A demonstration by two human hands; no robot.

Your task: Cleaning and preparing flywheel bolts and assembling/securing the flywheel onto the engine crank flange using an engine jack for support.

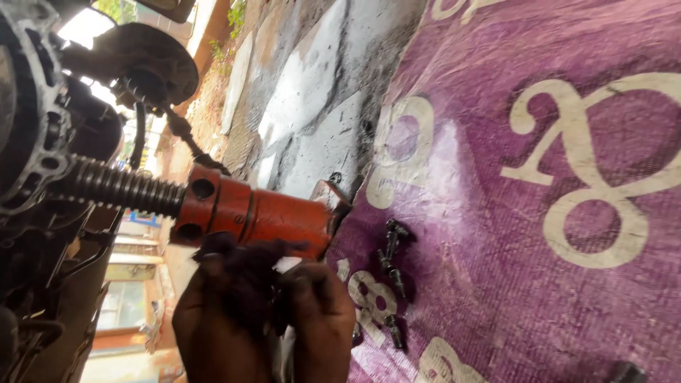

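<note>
An orange-red screw jack [262, 216] lies across the middle of the tilted view, its dark threaded rod [117, 188] running left toward a vehicle's underside. My left hand [213, 330] and my right hand [319, 319] come up from the bottom edge, side by side just below the jack's body. Both close on a wad of dark, greasy cloth [241, 273] that presses against the lower side of the jack. The fingertips are buried in the cloth.
A purple woven sheet [511, 298] with cream shapes covers the ground on the right. Several dark bolts [394, 259] lie on it near the jack's end. A wheel hub and brake parts [145, 60] hang at the upper left, above cracked concrete [319, 106].
</note>
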